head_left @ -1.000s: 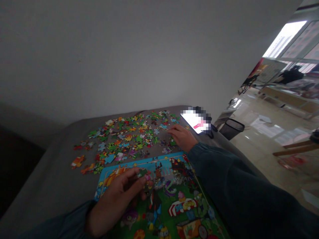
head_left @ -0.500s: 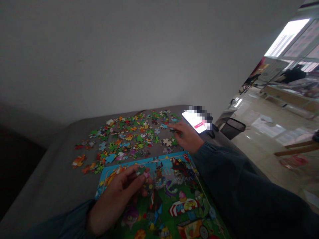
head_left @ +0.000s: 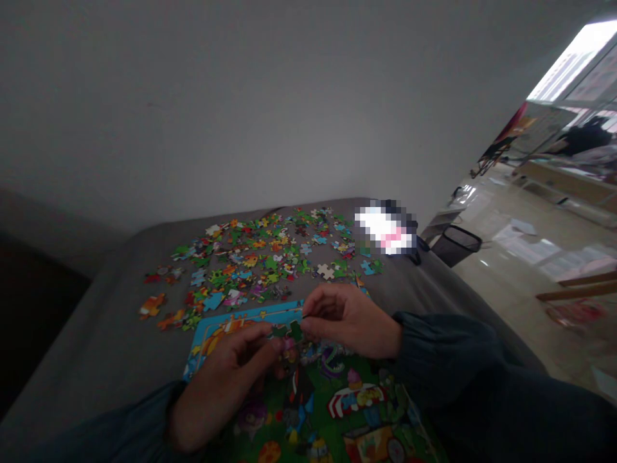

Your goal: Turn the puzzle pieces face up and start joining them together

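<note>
A colourful puzzle board (head_left: 337,411) lies at the near edge of the grey table (head_left: 96,347). My left hand (head_left: 226,379) hovers over the board's upper left part, its fingers pinched on a small green puzzle piece (head_left: 282,332). My right hand (head_left: 349,320) is curled right beside it, fingertips pinching a dark green piece (head_left: 295,330). The two hands nearly touch above the board. Many loose puzzle pieces (head_left: 255,267) are scattered on the table beyond the board.
A lit phone (head_left: 385,233) lies at the table's far right corner. A dark bin (head_left: 456,246) stands on the floor to the right of the table. A plain wall rises behind the table. Distant furniture shows at the far right.
My right hand has pulled back from the loose pieces near the phone to the board, holding a piece, and now meets my left hand. The left hand has barely moved.
</note>
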{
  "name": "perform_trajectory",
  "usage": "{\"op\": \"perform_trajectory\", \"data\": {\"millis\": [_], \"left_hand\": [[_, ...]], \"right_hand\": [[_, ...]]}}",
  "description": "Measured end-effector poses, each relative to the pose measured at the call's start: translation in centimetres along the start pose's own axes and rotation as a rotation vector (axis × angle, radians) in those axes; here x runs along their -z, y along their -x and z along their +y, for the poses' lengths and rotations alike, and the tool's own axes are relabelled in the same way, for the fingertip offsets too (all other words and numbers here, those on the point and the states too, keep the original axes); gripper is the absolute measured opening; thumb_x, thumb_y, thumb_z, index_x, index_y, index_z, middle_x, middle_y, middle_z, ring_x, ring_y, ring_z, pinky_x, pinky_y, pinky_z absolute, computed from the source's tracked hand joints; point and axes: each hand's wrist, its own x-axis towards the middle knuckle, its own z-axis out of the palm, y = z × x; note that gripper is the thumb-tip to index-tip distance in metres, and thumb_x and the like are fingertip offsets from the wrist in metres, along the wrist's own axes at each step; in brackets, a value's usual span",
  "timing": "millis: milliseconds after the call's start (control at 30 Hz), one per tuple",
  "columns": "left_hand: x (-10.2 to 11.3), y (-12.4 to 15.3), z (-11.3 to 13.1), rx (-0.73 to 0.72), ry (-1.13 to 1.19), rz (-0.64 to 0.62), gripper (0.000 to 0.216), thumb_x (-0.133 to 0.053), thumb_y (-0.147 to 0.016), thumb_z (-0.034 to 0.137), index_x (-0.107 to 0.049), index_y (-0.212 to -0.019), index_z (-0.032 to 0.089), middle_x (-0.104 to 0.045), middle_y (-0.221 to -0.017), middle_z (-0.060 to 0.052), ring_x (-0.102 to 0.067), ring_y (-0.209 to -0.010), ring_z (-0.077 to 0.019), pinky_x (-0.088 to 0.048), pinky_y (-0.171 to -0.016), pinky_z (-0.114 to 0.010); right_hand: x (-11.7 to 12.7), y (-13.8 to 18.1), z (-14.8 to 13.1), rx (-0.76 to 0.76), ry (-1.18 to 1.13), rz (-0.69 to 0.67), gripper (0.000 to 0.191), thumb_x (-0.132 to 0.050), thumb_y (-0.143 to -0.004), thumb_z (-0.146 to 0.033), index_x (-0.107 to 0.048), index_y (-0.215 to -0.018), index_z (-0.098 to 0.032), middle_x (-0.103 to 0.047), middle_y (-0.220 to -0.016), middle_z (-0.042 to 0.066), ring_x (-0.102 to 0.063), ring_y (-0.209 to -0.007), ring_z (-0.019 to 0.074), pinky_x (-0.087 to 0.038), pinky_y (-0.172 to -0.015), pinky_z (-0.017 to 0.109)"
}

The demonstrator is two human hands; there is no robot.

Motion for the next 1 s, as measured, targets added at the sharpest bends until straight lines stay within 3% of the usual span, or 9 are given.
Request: {"op": "perform_trajectory", "data": {"millis": [267,500,633,767,900,1000], "left_hand": [[-0.3,0.2,1.0,-0.013,-0.072,0.049,0.036,-0.057,-0.080,0.054,-0.061,-0.074,0.019,-0.062,-0.064,0.002,-0.053,-0.056,-0.0114,-0.040,-0.051,-0.020],[-0.4,0.2,0.3,-0.086,-0.128,0.040,0.033,-0.056,-0.083,0.050,-0.064,-0.073,0.020,-0.064,-0.067,0.002,-0.059,-0.062,-0.0132,-0.044,-0.055,-0.019],[-0.5,0.7,-0.3,-0.176,-0.359,0.051,0.030,-0.051,-0.087,0.045,-0.069,-0.080,0.022,-0.065,-0.063,0.002,-0.059,-0.056,-0.0132,-0.042,-0.052,-0.020],[-0.7,1.0,-0.6,-0.346,-0.565,0.122,0.022,-0.054,-0.086,0.038,-0.073,-0.082,0.027,-0.071,-0.069,0.002,-0.064,-0.061,-0.0140,-0.045,-0.058,-0.021],[-0.8,1.2,-0.6,-0.433,-0.630,0.145,0.020,-0.057,-0.085,0.040,-0.073,-0.086,0.028,-0.073,-0.074,0.001,-0.067,-0.066,-0.0156,-0.048,-0.061,-0.022],[-0.5,1.3,-0.5,-0.493,-0.649,0.170,0.022,-0.056,-0.087,0.040,-0.070,-0.099,0.028,-0.073,-0.088,-0.001,-0.068,-0.076,-0.0178,-0.051,-0.067,-0.024]], "right_hand": [[-0.1,0.1,0.0,-0.027,0.069,-0.005,0.024,-0.078,-0.069,-0.025,-0.061,-0.082,-0.015,-0.063,-0.068,-0.002,-0.058,-0.060,0.0091,-0.046,-0.058,0.022],[-0.2,0.4,-0.2,0.006,0.241,-0.070,0.018,-0.069,-0.078,-0.027,-0.065,-0.091,-0.015,-0.063,-0.069,-0.001,-0.057,-0.059,0.0094,-0.045,-0.056,0.022],[-0.2,0.7,-0.3,0.244,0.469,-0.139,0.016,-0.065,-0.083,-0.028,-0.071,-0.092,-0.015,-0.066,-0.078,0.003,-0.061,-0.070,0.0121,-0.049,-0.066,0.025],[-0.8,1.4,0.0,0.539,0.622,-0.083,0.012,-0.065,-0.084,-0.026,-0.073,-0.084,-0.016,-0.066,-0.090,0.005,-0.062,-0.084,0.0134,-0.049,-0.079,0.026],[-1.0,1.8,-0.6,0.559,0.642,-0.075,0.005,-0.066,-0.080,-0.019,-0.070,-0.081,-0.017,-0.063,-0.096,0.006,-0.061,-0.089,0.0138,-0.048,-0.085,0.027],[1.1,1.3,-2.1,0.510,0.590,-0.090,0.003,-0.066,-0.080,-0.019,-0.067,-0.079,-0.017,-0.061,-0.097,0.006,-0.060,-0.089,0.0143,-0.048,-0.085,0.029]]}}
